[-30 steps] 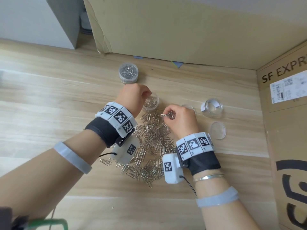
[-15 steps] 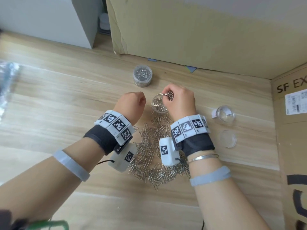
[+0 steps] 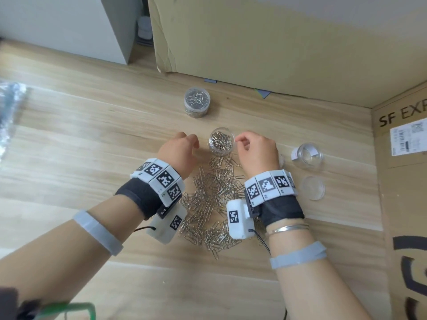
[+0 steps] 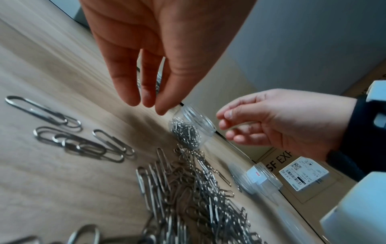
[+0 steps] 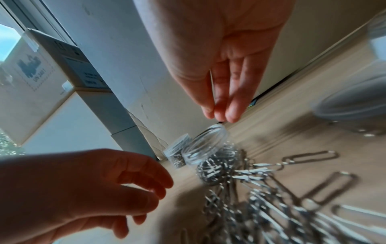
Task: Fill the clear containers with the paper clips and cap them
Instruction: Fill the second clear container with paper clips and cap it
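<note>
Three small round clear plastic containers stand on the light wooden worktop [image 3: 69, 139]: one capped and full of clips [image 3: 197, 101] near the far edge, one open and partly filled [image 3: 221, 142] in the middle, and one open with a white label [image 3: 309, 154] toward the right edge. One loose clear round lid [image 3: 313, 188] lies near the labelled one. The silver metal paper clips [image 3: 212, 204] form one pile, too many to count. Two hands are visible, the left hand [image 3: 180, 148] and the right hand [image 3: 258, 151].
</note>
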Demonstrator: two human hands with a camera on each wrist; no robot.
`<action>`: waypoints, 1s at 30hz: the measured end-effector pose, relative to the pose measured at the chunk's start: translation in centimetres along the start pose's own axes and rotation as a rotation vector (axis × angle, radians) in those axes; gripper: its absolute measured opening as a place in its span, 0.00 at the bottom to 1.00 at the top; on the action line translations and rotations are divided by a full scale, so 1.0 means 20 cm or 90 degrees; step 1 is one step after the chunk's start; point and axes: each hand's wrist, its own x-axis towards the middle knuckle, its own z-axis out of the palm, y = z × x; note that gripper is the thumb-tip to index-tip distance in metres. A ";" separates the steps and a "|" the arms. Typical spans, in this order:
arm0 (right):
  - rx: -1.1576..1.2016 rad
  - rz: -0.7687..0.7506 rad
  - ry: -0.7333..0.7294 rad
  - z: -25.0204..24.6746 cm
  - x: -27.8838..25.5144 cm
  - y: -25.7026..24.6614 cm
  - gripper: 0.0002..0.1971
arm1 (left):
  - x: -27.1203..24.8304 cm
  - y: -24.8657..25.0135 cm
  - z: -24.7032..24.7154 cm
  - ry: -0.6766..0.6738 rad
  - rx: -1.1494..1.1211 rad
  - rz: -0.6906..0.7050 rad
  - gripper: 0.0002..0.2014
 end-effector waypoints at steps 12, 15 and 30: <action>-0.043 0.020 -0.158 0.13 -0.19 0.07 0.17 | -0.17 0.02 0.14 -0.054 0.034 0.020 0.17; -0.036 0.007 -0.195 0.13 -0.24 0.07 0.14 | -0.19 0.04 0.16 -0.095 0.016 0.056 0.20; -0.148 0.143 -0.234 0.08 -0.44 0.16 0.53 | -0.32 0.03 0.30 -0.115 0.277 0.098 0.62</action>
